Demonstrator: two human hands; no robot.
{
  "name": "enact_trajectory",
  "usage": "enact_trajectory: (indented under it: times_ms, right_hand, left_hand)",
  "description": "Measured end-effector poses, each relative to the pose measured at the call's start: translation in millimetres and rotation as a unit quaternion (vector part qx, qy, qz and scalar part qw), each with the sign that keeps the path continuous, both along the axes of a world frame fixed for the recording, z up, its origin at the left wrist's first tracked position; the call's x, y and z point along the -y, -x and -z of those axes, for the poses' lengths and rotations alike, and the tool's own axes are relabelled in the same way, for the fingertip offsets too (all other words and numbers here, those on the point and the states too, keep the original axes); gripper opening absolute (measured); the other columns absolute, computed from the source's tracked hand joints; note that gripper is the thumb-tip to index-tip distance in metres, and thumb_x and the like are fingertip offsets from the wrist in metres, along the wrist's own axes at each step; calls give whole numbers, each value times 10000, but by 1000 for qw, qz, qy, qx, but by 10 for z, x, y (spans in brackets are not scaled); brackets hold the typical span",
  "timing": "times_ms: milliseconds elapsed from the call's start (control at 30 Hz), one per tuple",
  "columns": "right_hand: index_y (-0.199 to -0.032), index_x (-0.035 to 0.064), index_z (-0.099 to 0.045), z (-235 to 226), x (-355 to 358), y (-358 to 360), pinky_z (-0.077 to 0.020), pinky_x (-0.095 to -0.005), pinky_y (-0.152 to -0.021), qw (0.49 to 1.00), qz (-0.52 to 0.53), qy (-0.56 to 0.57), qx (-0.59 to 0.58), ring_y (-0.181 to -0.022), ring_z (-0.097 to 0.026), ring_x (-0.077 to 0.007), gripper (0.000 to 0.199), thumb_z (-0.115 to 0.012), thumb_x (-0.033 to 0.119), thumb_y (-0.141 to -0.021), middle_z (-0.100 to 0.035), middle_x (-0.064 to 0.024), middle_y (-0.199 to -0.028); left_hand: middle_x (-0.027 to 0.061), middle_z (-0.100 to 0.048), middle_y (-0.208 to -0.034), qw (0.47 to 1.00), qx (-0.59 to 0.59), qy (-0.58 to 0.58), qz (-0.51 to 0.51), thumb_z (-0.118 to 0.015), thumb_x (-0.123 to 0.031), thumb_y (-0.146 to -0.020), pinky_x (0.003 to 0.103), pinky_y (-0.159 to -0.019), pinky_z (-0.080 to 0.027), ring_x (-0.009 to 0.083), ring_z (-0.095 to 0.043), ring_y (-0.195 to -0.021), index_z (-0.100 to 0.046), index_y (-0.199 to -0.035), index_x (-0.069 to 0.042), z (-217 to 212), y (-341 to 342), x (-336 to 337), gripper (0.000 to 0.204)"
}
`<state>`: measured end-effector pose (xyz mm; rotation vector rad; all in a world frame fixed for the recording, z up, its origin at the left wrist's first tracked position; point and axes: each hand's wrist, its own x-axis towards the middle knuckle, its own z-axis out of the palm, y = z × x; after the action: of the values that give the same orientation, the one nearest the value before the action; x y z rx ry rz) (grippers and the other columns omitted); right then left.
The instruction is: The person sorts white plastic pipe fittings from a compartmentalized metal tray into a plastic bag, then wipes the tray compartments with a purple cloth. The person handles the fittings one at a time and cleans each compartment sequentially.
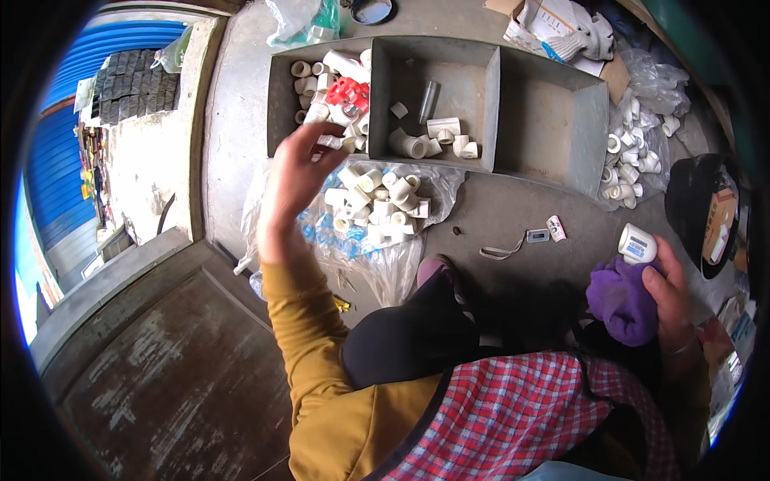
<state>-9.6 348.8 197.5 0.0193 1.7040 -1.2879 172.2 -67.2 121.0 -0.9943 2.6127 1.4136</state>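
My left hand (303, 156) reaches over the front edge of the left compartment of a grey metal bin (433, 50). Its thumb and forefinger are apart, with a white piece (330, 142) showing between them; I see no firm grip on it. White plastic pipe fittings (305, 86) and red valve handles (348, 94) fill that compartment. At the right, my right hand (672, 289) is closed round a purple cloth (622, 301) and a white pipe fitting (638, 244) with a printed label, which sticks up above the cloth.
More white fittings (377, 200) lie on a plastic bag before the bin, others (630, 164) at its right. The middle compartment holds several fittings and a metal tube (429, 102). A small strapped device (537, 236) lies on the floor. A black bucket (698, 212) stands far right.
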Motion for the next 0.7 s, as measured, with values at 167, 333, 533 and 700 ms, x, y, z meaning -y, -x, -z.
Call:
enact_trajectory:
  times_ms: [167, 333, 533, 700]
  right_hand:
    - [-1201, -34, -371, -20, 48, -8, -373, -279, -882, 1000, -23, 4, 3, -986, -490, -148, 515, -533, 167, -756, -519, -94, -1070]
    - [-1195, -34, -379, 24, -24, 7, -372, -279, -880, 999, -33, 6, -16, -983, -489, -148, 520, -540, 183, -751, -519, -92, -1065]
    - [-1189, -34, -380, -56, -23, -28, -377, -280, -873, 1000, -21, -1, -15, -967, -493, -149, 526, -539, 203, -748, -519, -93, -1054]
    - [-1191, -33, -372, -152, 29, -59, -382, -281, -867, 1000, 8, 7, 7, -963, -496, -151, 532, -542, 210, -749, -518, -99, -1050]
  left_hand:
    - [126, -610, -925, 966, 64, 104, 228, -645, -140, -696, 295, -737, -463, 212, -596, -840, -571, -1015, -37, 476, 814, -51, 343]
    - [184, -612, -886, 858, 281, 181, 389, -656, -303, -659, 381, -762, -456, 328, -581, -865, -589, -979, -31, 1056, 1123, -177, 426]
    - [113, -632, -938, 810, 368, 141, 435, -653, -423, -673, 341, -774, -462, 254, -595, -899, -660, -895, -73, 1262, 1122, -418, 414]
    - [168, -625, -884, 840, 353, 117, 395, -654, -410, -630, 351, -766, -458, 296, -596, -838, -642, -888, -26, 1286, 979, -287, 463]
